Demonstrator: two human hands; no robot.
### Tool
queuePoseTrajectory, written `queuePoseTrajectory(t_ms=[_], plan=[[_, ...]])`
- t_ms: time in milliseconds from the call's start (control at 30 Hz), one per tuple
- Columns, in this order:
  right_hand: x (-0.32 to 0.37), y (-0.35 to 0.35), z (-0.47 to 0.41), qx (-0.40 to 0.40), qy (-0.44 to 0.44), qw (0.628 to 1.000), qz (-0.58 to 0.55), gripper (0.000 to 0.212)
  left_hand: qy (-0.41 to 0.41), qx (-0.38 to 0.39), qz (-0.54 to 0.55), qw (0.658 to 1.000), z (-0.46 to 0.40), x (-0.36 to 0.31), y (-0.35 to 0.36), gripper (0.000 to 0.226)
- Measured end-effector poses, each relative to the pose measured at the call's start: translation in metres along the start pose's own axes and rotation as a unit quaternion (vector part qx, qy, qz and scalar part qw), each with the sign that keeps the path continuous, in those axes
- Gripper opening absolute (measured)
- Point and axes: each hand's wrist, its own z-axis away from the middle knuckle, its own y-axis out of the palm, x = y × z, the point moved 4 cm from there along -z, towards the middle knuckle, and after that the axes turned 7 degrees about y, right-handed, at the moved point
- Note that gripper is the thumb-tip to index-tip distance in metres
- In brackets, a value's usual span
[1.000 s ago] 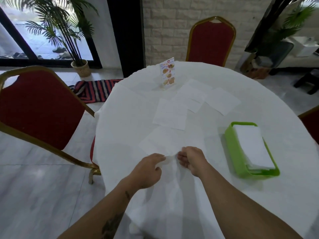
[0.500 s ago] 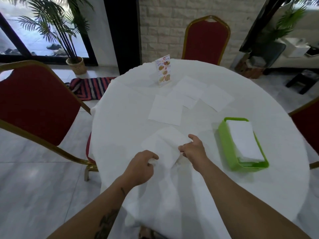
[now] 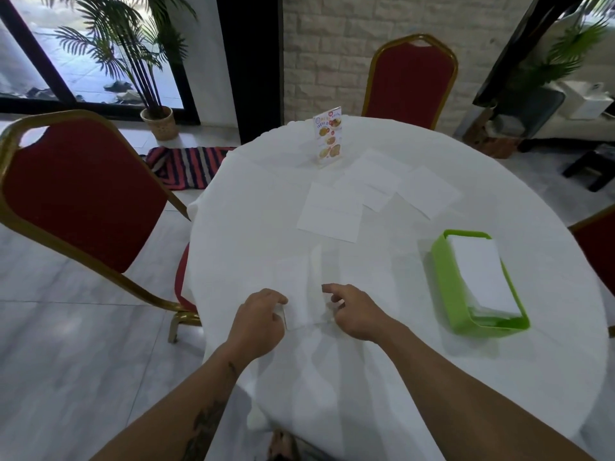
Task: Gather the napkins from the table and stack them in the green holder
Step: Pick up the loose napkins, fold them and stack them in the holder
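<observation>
A white napkin lies folded into a narrow strip on the white tablecloth near the front edge. My left hand pinches its lower left edge. My right hand is at its right edge, fingers loosely curled and apart, the tips just touching it. The green holder stands to the right with a stack of white napkins inside. Three more flat napkins lie farther back: one in the middle, an overlapping one and one at the right.
A standing menu card is at the table's far side. Red chairs with gold frames stand at the left, at the back and at the right edge. A striped mat and a potted palm are on the floor.
The napkin between my hands has been folded over into a narrower strip. My right hand has let its corner go and drawn back to the right edge. The view shifted slightly.
</observation>
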Motion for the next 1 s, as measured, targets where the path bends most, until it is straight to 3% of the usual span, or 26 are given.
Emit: queuePoseTrajectory(t_ms=[133, 267, 367, 500, 700, 800, 1000], plan=[[0.008, 0.012, -0.005, -0.012, -0.023, 0.999, 0.037, 0.070, -0.024, -0.020, 0.047, 0.998, 0.001, 0.005, -0.005, 0.042], [0.009, 0.018, -0.009, -0.017, 0.014, 0.999, 0.050, 0.068, -0.053, -0.053, 0.063, 0.995, 0.004, 0.007, -0.011, 0.049], [0.008, 0.019, -0.013, -0.044, 0.048, 0.997, 0.033, 0.070, -0.036, -0.012, 0.019, 0.999, 0.004, 0.006, -0.008, 0.061], [0.012, 0.021, -0.020, -0.067, 0.093, 0.988, -0.102, 0.064, 0.003, 0.084, -0.088, 0.993, 0.003, 0.003, 0.003, 0.065], [0.012, 0.025, -0.033, -0.063, 0.157, 0.951, -0.258, 0.057, 0.013, 0.112, -0.117, 0.987, 0.001, 0.003, 0.001, 0.065], [0.013, 0.024, -0.041, -0.095, 0.149, 0.951, -0.253, 0.044, 0.006, 0.117, -0.108, 0.987, 0.000, 0.004, 0.000, 0.063], [0.014, 0.021, -0.045, -0.109, 0.110, 0.970, -0.186, 0.051, -0.004, 0.122, -0.094, 0.988, -0.007, 0.002, -0.003, 0.062]])
